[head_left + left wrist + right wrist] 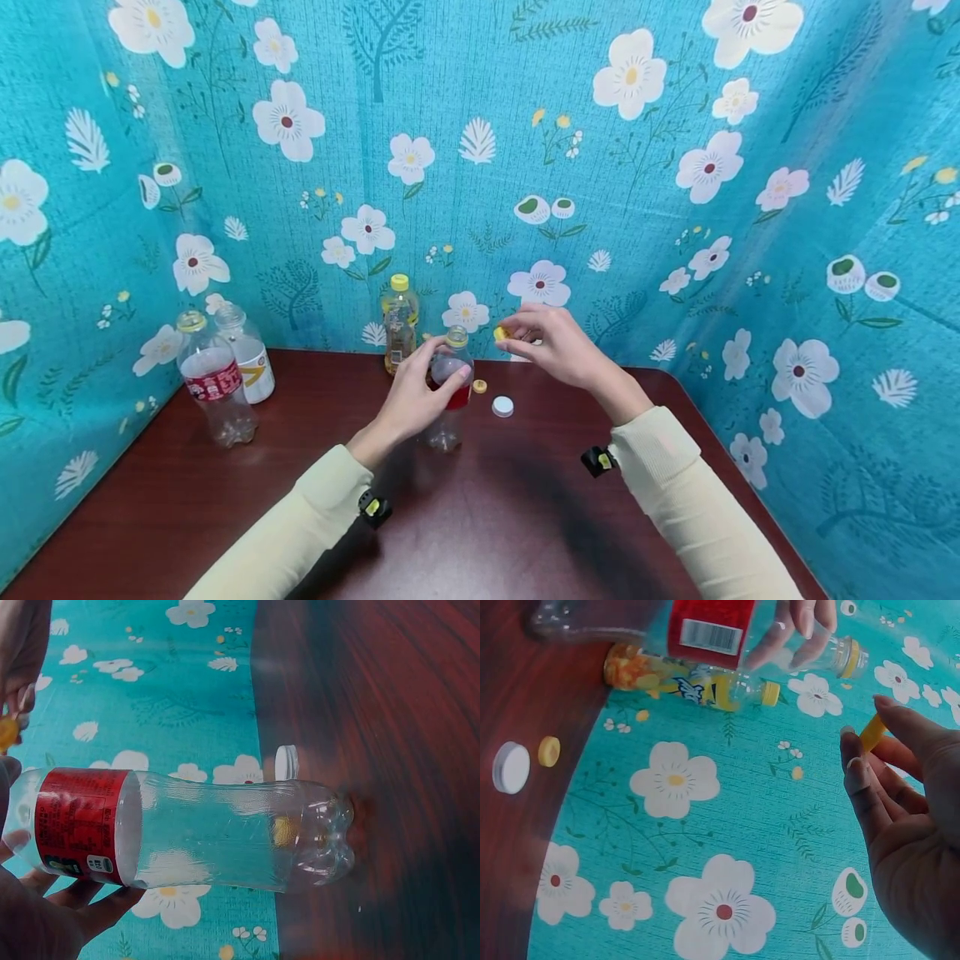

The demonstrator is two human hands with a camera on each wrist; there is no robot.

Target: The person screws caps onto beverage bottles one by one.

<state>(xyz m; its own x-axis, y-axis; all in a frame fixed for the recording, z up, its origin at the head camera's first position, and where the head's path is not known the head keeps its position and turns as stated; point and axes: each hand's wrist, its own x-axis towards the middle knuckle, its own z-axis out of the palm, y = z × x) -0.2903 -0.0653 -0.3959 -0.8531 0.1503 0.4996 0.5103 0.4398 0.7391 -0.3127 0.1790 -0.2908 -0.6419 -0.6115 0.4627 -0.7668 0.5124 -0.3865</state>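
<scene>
My left hand grips a clear plastic bottle with a red label round its upper part. The bottle stands upright, its mouth uncapped, with a yellow ring round the neck. In the left wrist view the fingers wrap the bottle by the red label. To the right of the bottle's mouth, my right hand pinches a yellow bottle cap between thumb and fingertips, apart from the bottle. On the table beside the bottle lie a second yellow cap and a white cap.
Behind the held bottle stands a bottle with a yellow cap. At the left are two uncapped bottles, one with a red-pink label, one with a white label. A blue flowered curtain surrounds the dark red-brown table.
</scene>
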